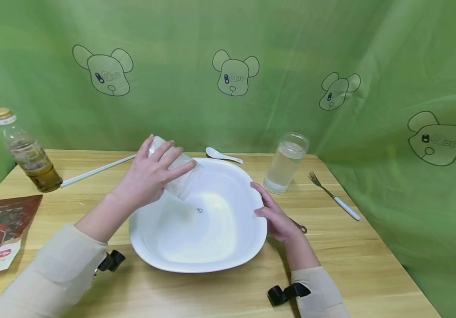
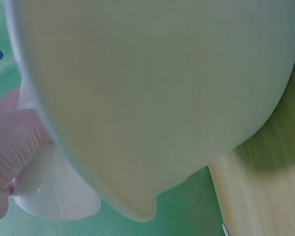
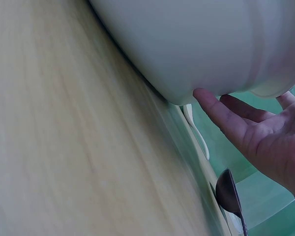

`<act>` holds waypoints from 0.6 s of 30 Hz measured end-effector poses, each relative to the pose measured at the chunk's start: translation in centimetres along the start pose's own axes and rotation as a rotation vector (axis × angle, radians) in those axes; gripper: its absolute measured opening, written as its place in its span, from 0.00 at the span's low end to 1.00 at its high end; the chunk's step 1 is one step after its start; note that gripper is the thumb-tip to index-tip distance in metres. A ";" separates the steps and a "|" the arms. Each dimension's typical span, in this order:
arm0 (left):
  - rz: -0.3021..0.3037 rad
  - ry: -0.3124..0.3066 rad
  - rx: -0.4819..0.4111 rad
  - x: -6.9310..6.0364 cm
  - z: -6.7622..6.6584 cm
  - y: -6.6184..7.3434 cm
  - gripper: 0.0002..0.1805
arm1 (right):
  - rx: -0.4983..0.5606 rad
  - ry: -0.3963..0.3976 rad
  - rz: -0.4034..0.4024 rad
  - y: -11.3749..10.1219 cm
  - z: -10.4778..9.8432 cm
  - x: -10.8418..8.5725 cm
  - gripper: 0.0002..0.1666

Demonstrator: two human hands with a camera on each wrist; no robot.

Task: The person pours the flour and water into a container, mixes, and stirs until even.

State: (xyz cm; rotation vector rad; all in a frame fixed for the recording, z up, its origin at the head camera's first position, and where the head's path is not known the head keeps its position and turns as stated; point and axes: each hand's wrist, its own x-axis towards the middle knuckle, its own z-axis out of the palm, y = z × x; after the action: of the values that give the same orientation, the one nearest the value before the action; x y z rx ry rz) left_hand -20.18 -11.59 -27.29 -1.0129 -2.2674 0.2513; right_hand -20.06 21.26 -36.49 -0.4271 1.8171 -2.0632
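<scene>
My left hand [image 1: 154, 172] grips a clear glass [image 1: 180, 176] from above and holds it tipped, mouth down to the right, over the left part of a white basin [image 1: 212, 260]. Whether anything is inside the glass I cannot tell. On the basin's right side, my right hand [image 1: 277, 218] holds the rim, thumb over the edge. The right wrist view shows the fingers [image 3: 221, 115] of that hand against the basin's outer wall. In the left wrist view, the basin's outside [image 2: 162, 98] hides most of the scene, with the glass [image 2: 59, 187] behind its rim.
Behind the basin lies a white spoon [image 1: 224, 156]. A glass of cloudy liquid [image 1: 285, 165] and a fork [image 1: 333, 196] are at right, with a dark ladle [image 3: 228, 191] near my right hand. Leftward are a bottle [image 1: 33, 159], white sticks [image 1: 96, 171] and a bag [image 1: 3, 234].
</scene>
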 end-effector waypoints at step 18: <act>-0.061 -0.005 -0.036 -0.2 0.1 -0.2 0.44 | -0.010 0.003 0.009 0.1 0.0 0.1 0.43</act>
State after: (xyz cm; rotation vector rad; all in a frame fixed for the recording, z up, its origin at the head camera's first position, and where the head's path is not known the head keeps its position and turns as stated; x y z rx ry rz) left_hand -20.25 -11.81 -27.39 -0.9605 -2.3110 0.1884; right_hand -20.15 21.23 -36.56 -0.4189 1.8287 -2.0505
